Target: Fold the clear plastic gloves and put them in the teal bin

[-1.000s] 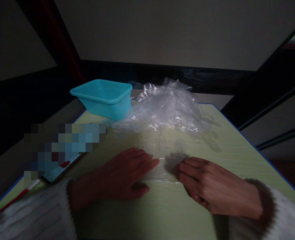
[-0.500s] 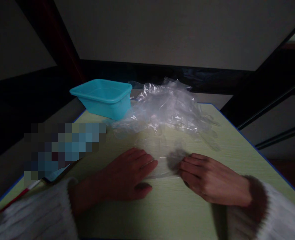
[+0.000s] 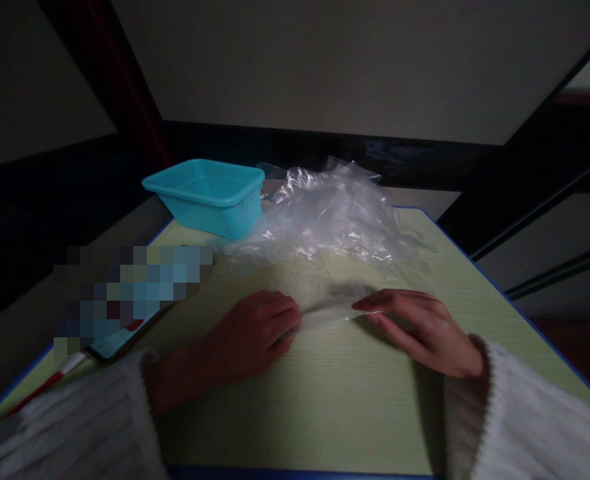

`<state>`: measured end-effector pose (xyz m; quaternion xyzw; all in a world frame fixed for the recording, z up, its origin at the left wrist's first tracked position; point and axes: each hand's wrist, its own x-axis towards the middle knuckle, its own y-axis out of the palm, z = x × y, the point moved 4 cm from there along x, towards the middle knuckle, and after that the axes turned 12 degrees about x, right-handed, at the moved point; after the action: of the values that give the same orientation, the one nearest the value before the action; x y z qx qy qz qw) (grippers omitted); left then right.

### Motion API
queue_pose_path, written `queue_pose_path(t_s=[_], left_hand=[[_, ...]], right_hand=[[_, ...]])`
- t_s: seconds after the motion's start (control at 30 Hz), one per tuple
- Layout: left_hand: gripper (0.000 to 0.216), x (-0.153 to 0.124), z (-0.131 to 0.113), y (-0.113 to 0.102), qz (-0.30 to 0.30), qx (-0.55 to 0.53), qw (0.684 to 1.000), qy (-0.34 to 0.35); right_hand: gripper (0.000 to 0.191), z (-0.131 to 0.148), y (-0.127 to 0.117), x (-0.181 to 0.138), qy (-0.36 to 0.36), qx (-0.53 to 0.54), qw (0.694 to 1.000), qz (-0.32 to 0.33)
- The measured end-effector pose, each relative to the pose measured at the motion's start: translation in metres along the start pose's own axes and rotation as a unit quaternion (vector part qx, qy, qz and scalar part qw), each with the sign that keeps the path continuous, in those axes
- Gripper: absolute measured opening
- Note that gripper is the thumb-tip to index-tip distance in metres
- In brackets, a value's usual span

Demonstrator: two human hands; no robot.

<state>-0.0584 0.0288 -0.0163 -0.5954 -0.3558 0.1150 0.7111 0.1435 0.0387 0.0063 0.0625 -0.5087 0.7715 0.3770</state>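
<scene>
A thin clear plastic glove (image 3: 327, 315) is stretched between my two hands, its near edge lifted a little above the table. My left hand (image 3: 259, 333) pinches the left end between thumb and fingers. At the other end, the fingertips and thumb of my right hand (image 3: 419, 327) close on the edge. Just beyond them lies a loose heap of clear disposable plastic gloves (image 3: 335, 207), crumpled and shiny, with finger shapes along its edges. Folds and dim light make the held glove's outline hard to follow.
A turquoise plastic basin (image 3: 239, 213) stands at the table's back left, against the heap. On the left lies a phone (image 3: 119, 337), mostly blurred out, with a red and white pen-like stick (image 3: 49, 383) by it. The pale table (image 3: 295, 427) has a blue edge.
My left hand has gone from lying flat with fingers stretched to pinching the glove. My right hand has shifted slightly up and turned, raising the glove's edge off the table.
</scene>
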Motion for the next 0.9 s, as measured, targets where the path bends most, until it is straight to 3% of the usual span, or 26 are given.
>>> queue_pose_path(t_s=[0.2,0.4,0.63,0.8,0.9], left_hand=[[0.022,0.0,0.005,-0.012,-0.052,-0.068,0.995,-0.05],[0.014,0.003,0.006,-0.039,-0.083,-0.13,0.983,-0.102],[0.01,0.0,-0.005,-0.067,-0.126,-0.14,0.979,-0.079],[0.012,-0.005,-0.01,-0.082,-0.129,-0.21,0.964,-0.102],[0.008,-0.006,-0.008,-0.082,-0.108,-0.304,0.934,-0.15]], right_hand=[[0.011,0.001,-0.008,-0.002,0.037,0.016,0.996,-0.075],[0.009,0.009,-0.021,-0.005,0.044,0.025,0.985,-0.167],[0.013,0.029,-0.034,-0.009,0.031,0.052,0.971,-0.231],[0.014,0.048,-0.034,-0.013,0.086,0.102,0.942,-0.309],[0.01,0.051,-0.033,-0.014,0.125,0.12,0.924,-0.34]])
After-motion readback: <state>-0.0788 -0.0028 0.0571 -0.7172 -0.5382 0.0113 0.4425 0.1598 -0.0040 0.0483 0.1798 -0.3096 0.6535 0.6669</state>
